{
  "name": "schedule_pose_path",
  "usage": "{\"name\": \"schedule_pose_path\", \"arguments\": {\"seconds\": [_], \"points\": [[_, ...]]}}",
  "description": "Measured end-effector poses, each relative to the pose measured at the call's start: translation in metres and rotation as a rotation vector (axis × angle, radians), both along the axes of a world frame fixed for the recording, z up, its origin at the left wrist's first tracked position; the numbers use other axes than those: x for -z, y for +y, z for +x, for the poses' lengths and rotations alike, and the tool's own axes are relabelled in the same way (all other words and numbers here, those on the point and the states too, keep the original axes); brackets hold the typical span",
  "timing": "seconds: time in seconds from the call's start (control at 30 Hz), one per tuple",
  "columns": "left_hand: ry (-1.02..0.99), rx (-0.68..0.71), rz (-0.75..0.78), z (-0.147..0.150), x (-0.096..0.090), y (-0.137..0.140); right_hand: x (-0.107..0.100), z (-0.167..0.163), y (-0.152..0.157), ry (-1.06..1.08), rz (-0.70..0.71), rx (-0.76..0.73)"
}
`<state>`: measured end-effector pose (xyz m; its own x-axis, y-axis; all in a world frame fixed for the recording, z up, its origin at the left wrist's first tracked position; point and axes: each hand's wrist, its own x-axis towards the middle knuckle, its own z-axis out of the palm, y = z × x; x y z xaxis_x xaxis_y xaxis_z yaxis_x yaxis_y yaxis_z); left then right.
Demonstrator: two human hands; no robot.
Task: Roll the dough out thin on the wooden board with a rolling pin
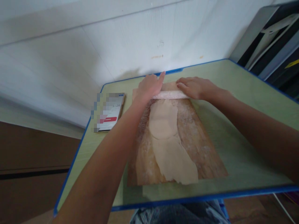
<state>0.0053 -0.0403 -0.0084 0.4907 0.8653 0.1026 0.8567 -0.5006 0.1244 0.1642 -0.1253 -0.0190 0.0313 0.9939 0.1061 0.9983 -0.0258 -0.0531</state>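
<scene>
A pale, flour-dusted rolling pin (171,95) lies crosswise at the far end of a wooden board (198,143). My left hand (150,85) rests on its left end, thumb sticking out toward the wall. On the right end sits my right hand (192,87), fingers bent over the pin. Rolled-out dough (174,155) stretches from just this side of the pin down to the board's near edge, long and thin. A curved seam or fold crosses the dough near its middle. White flour is smeared over the board on both sides of it.
A phone (111,112) with a lit screen lies left of the board, beside my left forearm. The light green table (233,124) has a blue rim and stands against a white wall (130,46). Dark flat panels (275,46) lean at the far right.
</scene>
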Motion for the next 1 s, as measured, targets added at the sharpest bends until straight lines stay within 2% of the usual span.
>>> {"name": "schedule_pose_path", "arguments": {"seconds": [0.27,0.53,0.73,1.0], "points": [[-0.002,-0.095,0.063,-0.01,0.001,-0.03,-0.002,-0.019,-0.032,-0.029,-0.006,0.08],[0.078,-0.024,0.203,-0.028,0.004,-0.068,-0.008,-0.036,-0.061,-0.086,0.004,0.045],[0.077,0.018,0.24,-0.034,0.007,-0.08,-0.009,-0.044,-0.079,-0.111,0.066,-0.027],[0.098,0.02,0.22,-0.032,0.004,-0.077,-0.008,-0.043,-0.076,-0.096,0.082,-0.026]]}}
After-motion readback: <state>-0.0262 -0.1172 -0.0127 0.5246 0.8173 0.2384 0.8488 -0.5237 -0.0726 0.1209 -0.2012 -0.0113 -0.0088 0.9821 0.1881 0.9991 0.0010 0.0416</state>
